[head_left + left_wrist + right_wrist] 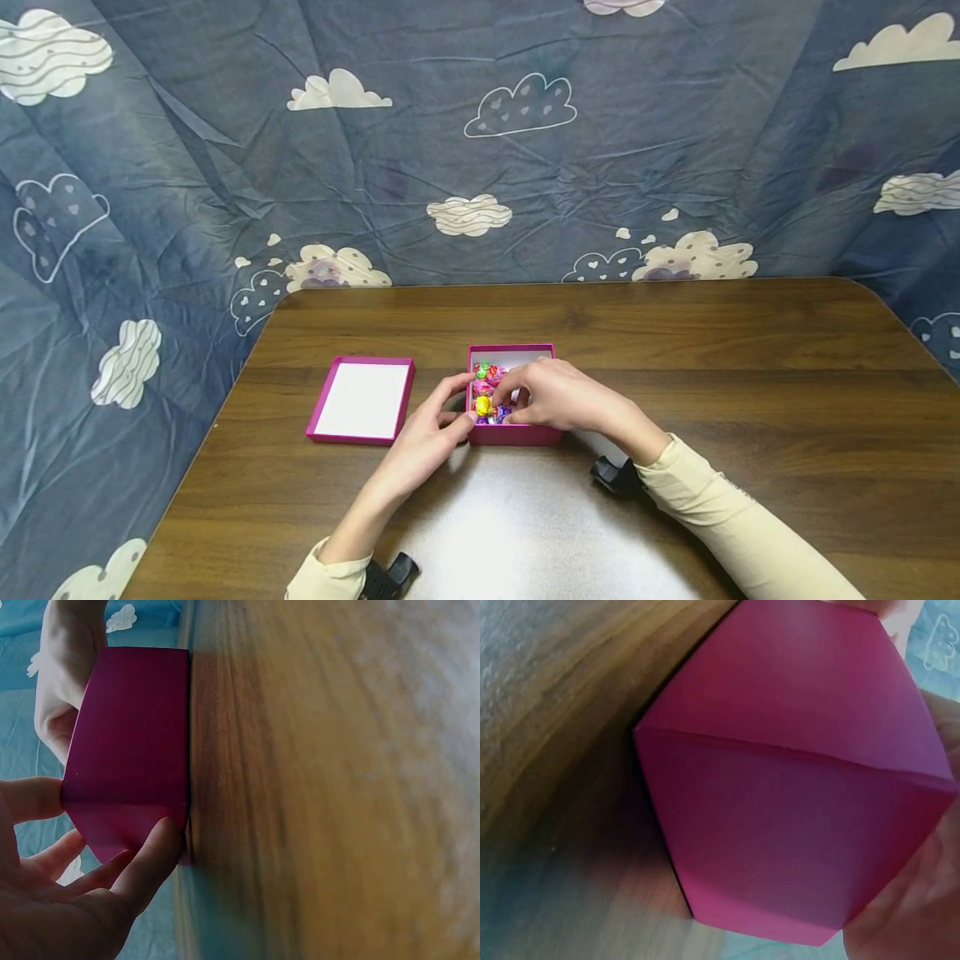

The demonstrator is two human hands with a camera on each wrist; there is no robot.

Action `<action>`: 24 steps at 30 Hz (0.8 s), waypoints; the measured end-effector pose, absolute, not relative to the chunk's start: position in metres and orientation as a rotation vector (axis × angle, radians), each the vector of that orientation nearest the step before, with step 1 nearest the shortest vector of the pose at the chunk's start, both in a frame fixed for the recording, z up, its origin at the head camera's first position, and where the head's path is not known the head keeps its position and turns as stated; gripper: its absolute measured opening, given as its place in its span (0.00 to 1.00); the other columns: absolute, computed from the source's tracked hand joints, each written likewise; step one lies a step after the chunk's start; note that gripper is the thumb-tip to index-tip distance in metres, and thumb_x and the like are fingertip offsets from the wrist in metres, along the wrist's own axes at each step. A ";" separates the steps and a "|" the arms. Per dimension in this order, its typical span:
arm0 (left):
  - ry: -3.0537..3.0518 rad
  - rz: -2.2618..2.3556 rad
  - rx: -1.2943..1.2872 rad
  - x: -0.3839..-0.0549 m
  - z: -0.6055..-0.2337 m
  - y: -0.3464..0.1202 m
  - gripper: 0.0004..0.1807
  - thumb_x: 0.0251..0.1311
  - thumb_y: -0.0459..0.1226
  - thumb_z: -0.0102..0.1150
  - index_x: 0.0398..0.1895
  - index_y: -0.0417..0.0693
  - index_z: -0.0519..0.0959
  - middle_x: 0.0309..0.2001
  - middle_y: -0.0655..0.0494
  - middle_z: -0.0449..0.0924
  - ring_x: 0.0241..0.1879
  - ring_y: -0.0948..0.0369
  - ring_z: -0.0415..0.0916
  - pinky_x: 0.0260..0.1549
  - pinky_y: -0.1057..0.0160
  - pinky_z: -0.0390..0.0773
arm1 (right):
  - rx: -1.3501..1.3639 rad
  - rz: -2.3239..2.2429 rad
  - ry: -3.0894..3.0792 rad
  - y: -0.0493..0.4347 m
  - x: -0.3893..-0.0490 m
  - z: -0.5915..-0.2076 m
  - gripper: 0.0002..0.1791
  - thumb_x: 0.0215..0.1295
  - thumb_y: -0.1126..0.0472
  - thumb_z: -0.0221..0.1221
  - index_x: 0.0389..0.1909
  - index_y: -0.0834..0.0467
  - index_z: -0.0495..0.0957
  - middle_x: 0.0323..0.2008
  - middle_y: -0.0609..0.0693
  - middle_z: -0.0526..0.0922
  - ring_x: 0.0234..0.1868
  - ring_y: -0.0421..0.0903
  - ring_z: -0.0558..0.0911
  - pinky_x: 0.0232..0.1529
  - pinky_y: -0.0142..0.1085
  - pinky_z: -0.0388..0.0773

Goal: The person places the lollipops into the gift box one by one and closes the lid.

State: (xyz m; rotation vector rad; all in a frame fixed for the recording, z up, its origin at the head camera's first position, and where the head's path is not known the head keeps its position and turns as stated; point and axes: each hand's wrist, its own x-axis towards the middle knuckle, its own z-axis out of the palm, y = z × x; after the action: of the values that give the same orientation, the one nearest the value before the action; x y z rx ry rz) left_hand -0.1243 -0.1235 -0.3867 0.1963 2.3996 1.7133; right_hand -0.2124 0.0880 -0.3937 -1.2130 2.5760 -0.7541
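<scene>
An uncovered magenta box (517,436) with a pale inside stands on the table, with several colourful wrapped candies (483,387) along its left part. My right hand (558,396) reaches over the near right rim into the box. Its thumb and bent fingers pinch a purple-wrapped candy (502,412) near the front wall; the other fingers are partly hidden. At the box's left side, my left hand (427,433) rests its spread fingers and thumb against the wall and near corner. The left wrist view shows those fingertips (161,832) touching the magenta wall.
A magenta lid (360,400) lies with its white inside up, left of the box and close to my left hand. Wood-grain table (712,358) surrounds both. Behind it hangs a blue cloth (405,167) with cloud prints. Black straps with small devices (615,475) sit at the wrists.
</scene>
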 end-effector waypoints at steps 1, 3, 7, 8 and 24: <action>2.398 1.721 0.201 -0.126 -0.391 -0.124 0.29 0.65 0.32 0.54 0.70 0.53 0.66 0.70 0.44 0.64 0.50 0.50 0.79 0.42 0.54 0.77 | -1.220 -0.731 2.594 0.087 -0.212 -0.394 0.10 0.51 0.61 0.70 0.36 0.47 0.86 0.28 0.34 0.82 0.29 0.29 0.78 0.34 0.33 0.74; 2.400 1.725 0.204 -0.129 -0.402 -0.126 0.30 0.65 0.34 0.55 0.71 0.57 0.66 0.70 0.47 0.64 0.50 0.52 0.80 0.42 0.54 0.77 | -1.224 -0.693 2.623 0.086 -0.212 -0.395 0.11 0.50 0.60 0.71 0.36 0.46 0.86 0.27 0.33 0.81 0.28 0.29 0.77 0.33 0.33 0.73; 2.414 1.712 0.215 -0.134 -0.416 -0.130 0.30 0.65 0.37 0.56 0.70 0.61 0.66 0.70 0.51 0.64 0.49 0.55 0.80 0.42 0.56 0.77 | -1.249 -0.675 2.621 0.085 -0.212 -0.393 0.13 0.48 0.65 0.69 0.35 0.47 0.86 0.27 0.34 0.81 0.27 0.30 0.76 0.32 0.33 0.72; 2.418 1.705 0.216 -0.135 -0.416 -0.130 0.30 0.65 0.37 0.56 0.70 0.61 0.66 0.70 0.51 0.64 0.49 0.55 0.80 0.42 0.56 0.77 | -1.255 -0.670 2.617 0.085 -0.213 -0.393 0.14 0.48 0.67 0.68 0.35 0.47 0.85 0.27 0.35 0.81 0.27 0.30 0.76 0.32 0.33 0.72; 2.406 1.707 0.207 -0.130 -0.403 -0.127 0.30 0.66 0.34 0.55 0.71 0.56 0.65 0.70 0.46 0.64 0.49 0.52 0.80 0.41 0.55 0.76 | -1.310 -0.800 2.464 0.092 -0.218 -0.390 0.16 0.47 0.72 0.63 0.37 0.54 0.85 0.29 0.43 0.82 0.30 0.39 0.79 0.33 0.33 0.75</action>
State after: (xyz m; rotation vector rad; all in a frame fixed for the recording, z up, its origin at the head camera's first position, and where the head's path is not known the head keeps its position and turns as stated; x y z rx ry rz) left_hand -0.1299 -0.1268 -0.4034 0.2073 2.4064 1.7071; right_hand -0.2181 0.0922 -0.3904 -1.3098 2.4637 -0.8004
